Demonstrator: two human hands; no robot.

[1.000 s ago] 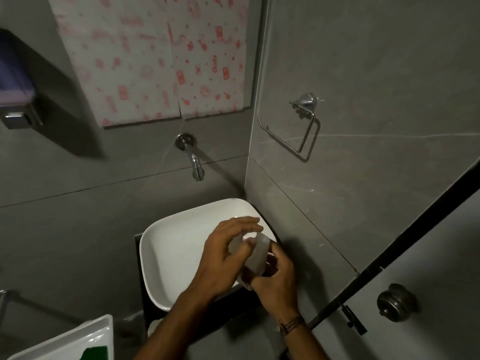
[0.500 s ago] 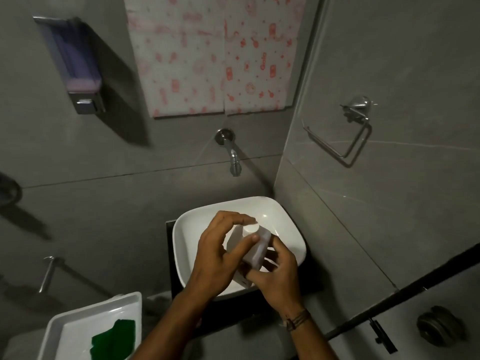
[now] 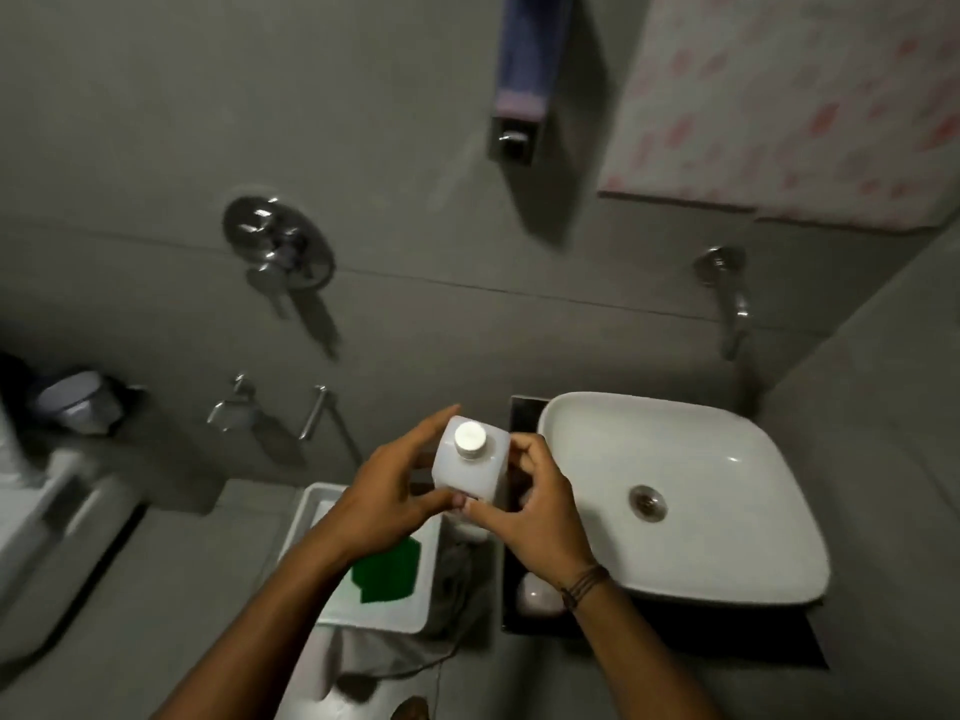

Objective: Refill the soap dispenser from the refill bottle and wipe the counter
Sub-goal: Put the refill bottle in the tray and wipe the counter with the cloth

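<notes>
I hold a translucent white refill bottle (image 3: 470,462) with a white cap (image 3: 470,438) upright, left of the basin. My left hand (image 3: 387,488) cups its left side and my right hand (image 3: 530,498) grips its right side. The wall soap dispenser (image 3: 524,70), blue-purple with a metal base, hangs high on the grey wall above. A green cloth (image 3: 387,571) lies in a white tray (image 3: 332,532) under my left forearm. The dark counter (image 3: 727,646) carries the white basin (image 3: 691,491).
A wall tap (image 3: 730,298) sticks out over the basin. A shower mixer knob (image 3: 278,246) and small metal holders (image 3: 236,407) are on the wall to the left. A small white object (image 3: 537,595) sits on the counter beside the basin. A toilet (image 3: 52,491) is at far left.
The view has swung left, so the basin now lies to the right. Both hands carried the bottle off the basin toward the tray, and its cap now faces up.
</notes>
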